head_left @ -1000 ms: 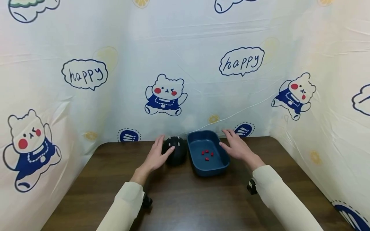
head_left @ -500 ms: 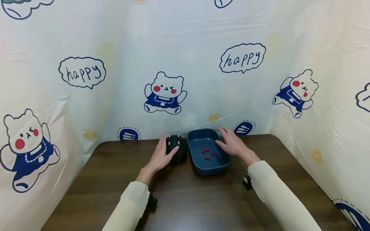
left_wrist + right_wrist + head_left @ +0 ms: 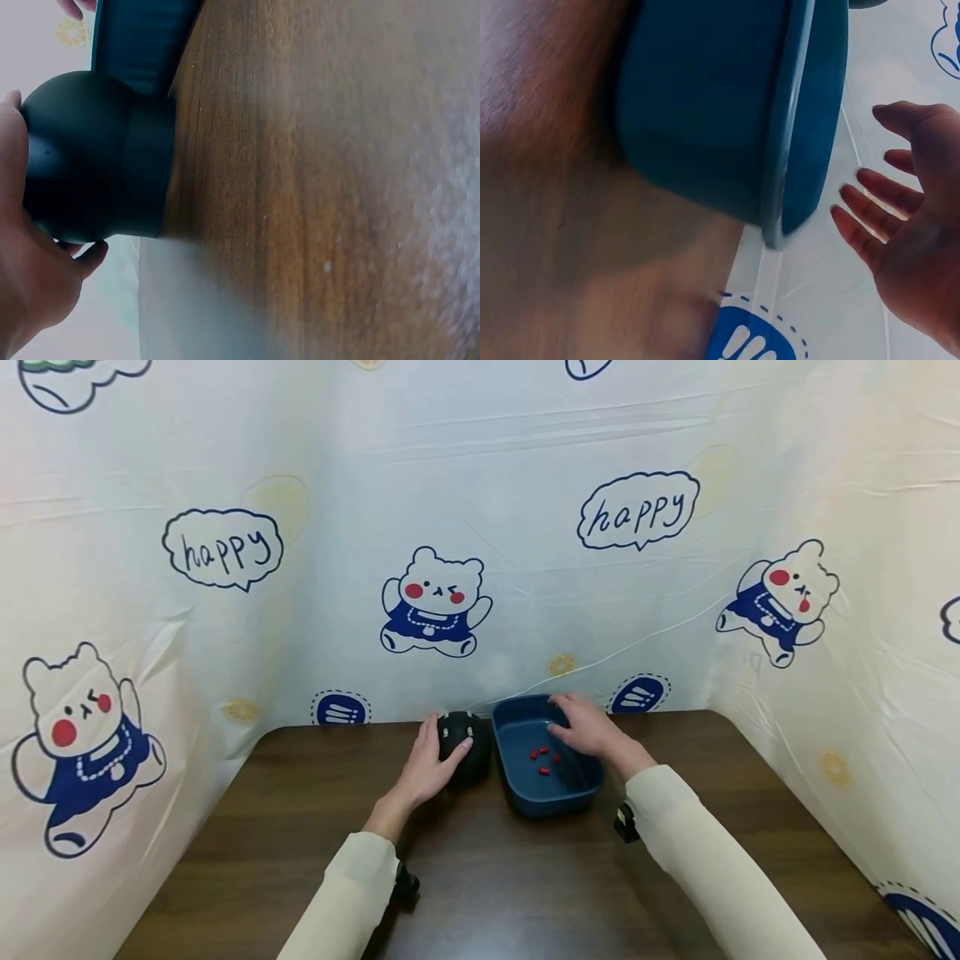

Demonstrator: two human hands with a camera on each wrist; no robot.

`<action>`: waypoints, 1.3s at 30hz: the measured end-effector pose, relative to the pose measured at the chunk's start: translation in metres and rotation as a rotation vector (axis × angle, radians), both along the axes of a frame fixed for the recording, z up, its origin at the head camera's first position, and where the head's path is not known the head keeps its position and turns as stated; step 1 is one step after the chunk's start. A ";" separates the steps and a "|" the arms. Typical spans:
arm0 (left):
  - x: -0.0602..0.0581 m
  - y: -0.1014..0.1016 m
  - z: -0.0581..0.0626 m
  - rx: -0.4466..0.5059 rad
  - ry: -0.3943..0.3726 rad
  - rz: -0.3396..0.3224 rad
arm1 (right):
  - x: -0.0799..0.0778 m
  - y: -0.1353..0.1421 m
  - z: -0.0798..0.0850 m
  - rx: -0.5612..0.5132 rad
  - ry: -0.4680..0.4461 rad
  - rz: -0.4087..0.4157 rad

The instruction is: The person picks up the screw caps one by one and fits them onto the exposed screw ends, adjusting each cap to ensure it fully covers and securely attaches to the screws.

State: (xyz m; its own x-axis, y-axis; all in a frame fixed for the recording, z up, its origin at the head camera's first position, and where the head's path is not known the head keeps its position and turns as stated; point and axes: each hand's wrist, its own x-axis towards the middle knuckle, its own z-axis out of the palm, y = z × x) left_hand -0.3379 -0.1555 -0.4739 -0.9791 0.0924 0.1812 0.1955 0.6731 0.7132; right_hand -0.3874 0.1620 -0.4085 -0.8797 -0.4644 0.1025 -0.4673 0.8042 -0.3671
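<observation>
A black dome-shaped thing (image 3: pixel 477 766) on a short round base stands at the back of the table, with small pale marks on top. My left hand (image 3: pixel 422 770) holds it from the left, thumb near the front and fingers round the far side; the left wrist view shows the dome (image 3: pixel 90 157) against the palm. Right beside it is a blue rectangular bin (image 3: pixel 551 807) with several small red capsule-like pieces (image 3: pixel 544 770) on its floor. My right hand (image 3: pixel 588 728) hovers over the bin's right rim, fingers loosely spread and holding nothing (image 3: pixel 915 232).
The dark wooden table (image 3: pixel 510 885) ends at a pale printed curtain (image 3: pixel 525 610) that hangs behind it and along both sides. Dome and bin both stand close to the table's back edge. A small black device (image 3: pixel 625 823) sits at the right wrist.
My right hand has moved left, from beside the bin to over its right rim. My left hand has shifted right and closed in around the black dome. The red pieces stay in the bin.
</observation>
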 end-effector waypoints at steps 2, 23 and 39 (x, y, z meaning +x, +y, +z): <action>0.000 0.001 0.000 0.003 0.000 0.004 | -0.003 -0.004 0.000 0.012 -0.033 0.017; 0.005 0.000 0.000 0.017 -0.031 0.003 | -0.019 -0.032 -0.003 0.038 -0.275 0.024; 0.004 0.001 0.001 0.001 -0.017 -0.011 | -0.023 -0.047 -0.018 0.019 -0.398 -0.130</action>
